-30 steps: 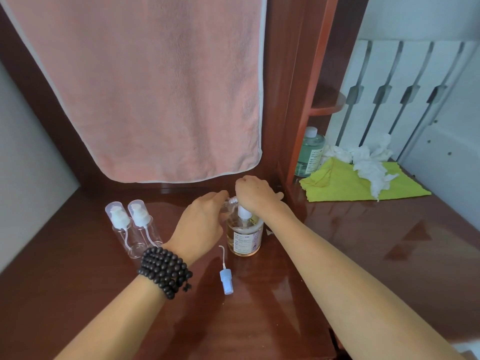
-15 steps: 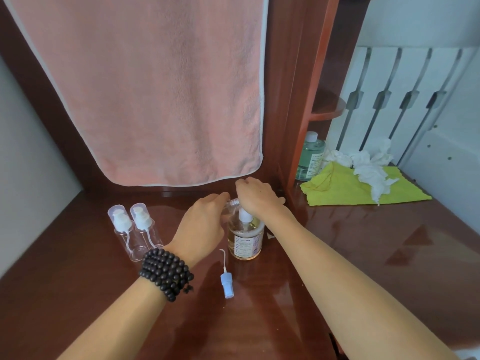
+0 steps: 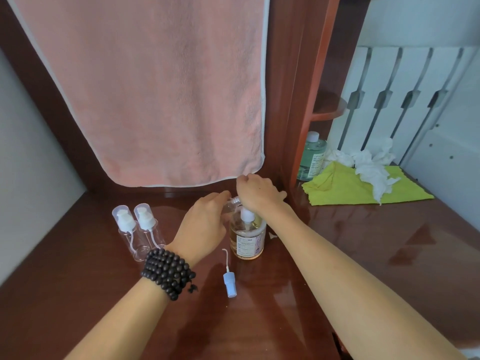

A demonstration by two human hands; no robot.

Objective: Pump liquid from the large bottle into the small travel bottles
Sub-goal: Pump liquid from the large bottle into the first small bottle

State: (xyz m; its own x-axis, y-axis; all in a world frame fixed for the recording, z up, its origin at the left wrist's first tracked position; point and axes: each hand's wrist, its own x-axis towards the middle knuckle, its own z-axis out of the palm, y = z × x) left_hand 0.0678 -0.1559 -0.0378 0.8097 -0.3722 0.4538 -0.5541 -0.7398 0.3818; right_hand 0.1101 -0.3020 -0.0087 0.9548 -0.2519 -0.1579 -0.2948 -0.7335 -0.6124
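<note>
1. Both forearms reach forward, bare, converging near the middle.
2. The left hand shows its back, with its fingers curled round something small at their tips.
3. The right hand sits just beyond it, knuckles up, fingers bent downward, pressing.

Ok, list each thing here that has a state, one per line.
large bottle: upright, roughly half full.
small travel bottle: uncapped, held at the pump spout.
blue spray cap: off, lying on the table.
two spare travel bottles: capped, upright, empty.
left hand: grips the small bottle.
right hand: on the pump head.
</note>
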